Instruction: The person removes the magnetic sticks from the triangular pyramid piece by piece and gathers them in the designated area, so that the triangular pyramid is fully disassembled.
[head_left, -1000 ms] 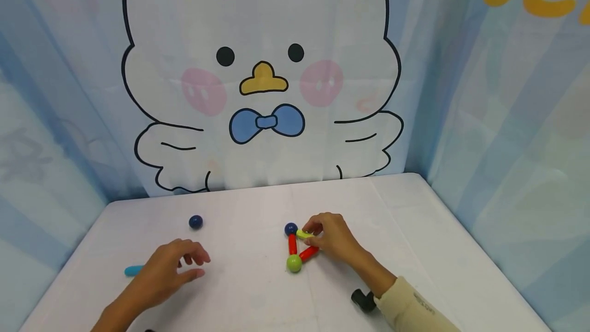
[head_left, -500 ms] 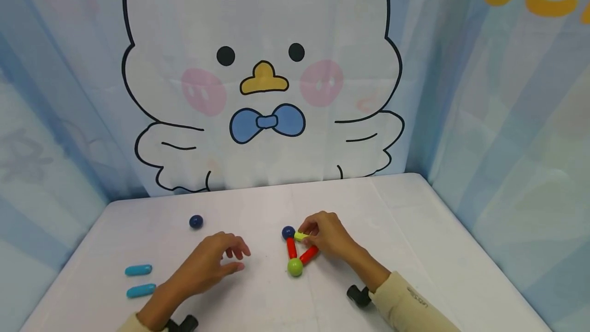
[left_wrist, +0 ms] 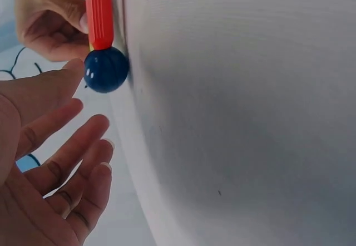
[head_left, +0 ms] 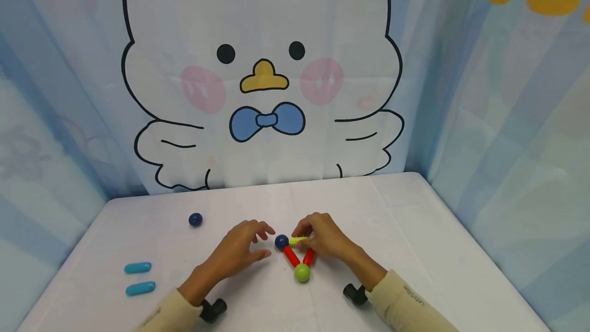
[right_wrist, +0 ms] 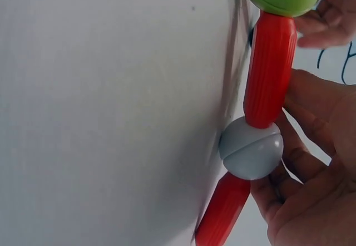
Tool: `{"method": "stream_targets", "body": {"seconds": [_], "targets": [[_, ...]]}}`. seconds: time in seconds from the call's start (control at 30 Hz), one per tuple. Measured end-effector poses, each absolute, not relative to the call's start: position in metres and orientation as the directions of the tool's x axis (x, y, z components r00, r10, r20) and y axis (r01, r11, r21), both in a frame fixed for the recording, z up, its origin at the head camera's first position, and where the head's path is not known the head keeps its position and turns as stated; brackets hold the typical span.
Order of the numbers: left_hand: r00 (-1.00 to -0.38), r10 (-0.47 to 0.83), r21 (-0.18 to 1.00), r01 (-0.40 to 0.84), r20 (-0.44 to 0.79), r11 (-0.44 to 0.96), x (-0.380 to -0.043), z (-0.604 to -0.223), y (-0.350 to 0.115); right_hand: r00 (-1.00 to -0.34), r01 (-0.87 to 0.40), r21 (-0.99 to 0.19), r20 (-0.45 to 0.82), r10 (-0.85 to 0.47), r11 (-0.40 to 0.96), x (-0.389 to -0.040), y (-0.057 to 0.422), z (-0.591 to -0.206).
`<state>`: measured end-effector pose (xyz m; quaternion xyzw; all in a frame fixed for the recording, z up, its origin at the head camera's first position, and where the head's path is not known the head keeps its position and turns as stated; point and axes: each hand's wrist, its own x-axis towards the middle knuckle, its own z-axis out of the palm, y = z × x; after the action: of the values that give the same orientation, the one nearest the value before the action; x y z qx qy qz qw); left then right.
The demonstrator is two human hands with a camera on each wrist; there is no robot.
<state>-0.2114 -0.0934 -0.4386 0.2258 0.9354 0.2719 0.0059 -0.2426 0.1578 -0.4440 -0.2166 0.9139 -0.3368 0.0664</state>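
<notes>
A triangle of toy rods and balls lies on the table. Its dark blue ball (head_left: 281, 242) joins a yellow rod (head_left: 295, 241) and a red rod (head_left: 291, 256); a green ball (head_left: 301, 272) sits at the near corner with a second red rod (head_left: 309, 256). My right hand (head_left: 322, 234) pinches the yellow rod, partly covering it. In the right wrist view, a grey ball (right_wrist: 251, 147) beside that hand links to another red rod (right_wrist: 223, 208). My left hand (head_left: 237, 250) is just left of the blue ball, fingers spread and holding nothing.
Two light blue rods (head_left: 138, 278) lie at the left of the white table (head_left: 258, 301). A loose dark blue ball (head_left: 195, 220) rests farther back. Behind stands a printed curtain (head_left: 262, 163); black wrist cameras (head_left: 214, 311) hang below both wrists.
My left hand has moved right from near the light blue rods to the triangle, uncovering those rods. My right hand has turned the triangle, bringing the blue ball left and nearer.
</notes>
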Motion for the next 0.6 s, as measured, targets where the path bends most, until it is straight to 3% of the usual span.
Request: {"method": "stream_targets", "body": {"seconds": [0.6], "targets": [[-0.848, 0.517, 0.532, 0.495, 0.12, 0.687, -0.231, -0.448, -0.074, -0.907, -0.365, -0.574, 0.04, -0.419, 0.733, -0.243, 0.147, -0.448]]}}
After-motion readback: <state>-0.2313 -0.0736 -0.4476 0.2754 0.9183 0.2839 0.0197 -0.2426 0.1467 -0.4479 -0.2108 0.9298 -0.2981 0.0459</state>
